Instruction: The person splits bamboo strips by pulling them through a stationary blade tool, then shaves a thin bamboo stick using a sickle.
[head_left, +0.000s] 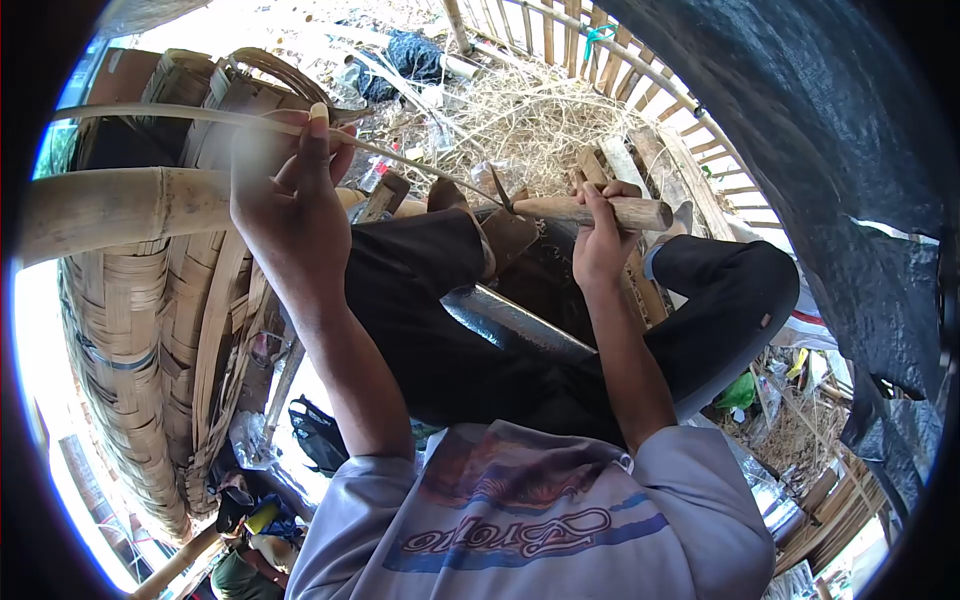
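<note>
The left hand (295,220) pinched a thin pale strip (180,112) between closed fingers, above the lap. The right hand (600,245) had its fingers wrapped around a wooden-handled blade (550,209), where the strip's far end reached the metal, beside a thick bamboo pole (120,207).

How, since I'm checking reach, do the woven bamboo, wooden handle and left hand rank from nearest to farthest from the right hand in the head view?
From the right hand:
1. Wooden handle: in its grip.
2. Left hand: off to the left.
3. Woven bamboo: farthest left.
</note>
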